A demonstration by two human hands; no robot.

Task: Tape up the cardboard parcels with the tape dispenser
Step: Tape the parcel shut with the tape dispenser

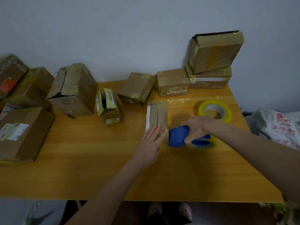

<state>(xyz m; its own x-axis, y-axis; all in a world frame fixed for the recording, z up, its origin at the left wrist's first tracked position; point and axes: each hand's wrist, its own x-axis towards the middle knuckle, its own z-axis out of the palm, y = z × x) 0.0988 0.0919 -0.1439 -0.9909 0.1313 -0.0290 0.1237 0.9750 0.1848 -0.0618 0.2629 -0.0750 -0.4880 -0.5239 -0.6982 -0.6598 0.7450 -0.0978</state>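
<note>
Wooden bench (81, 159) fills the middle of the frame, cardboard parcels (73, 90) ranged along its upper edge. Dead centre lies a flat parcel (158, 117), and the left hand (151, 142) presses straight-fingered on its lower end. Right hand (198, 127) grips the blue tape dispenser (177, 135) at that parcel's lower right corner. Loose tape roll (215, 111) just above.
</note>
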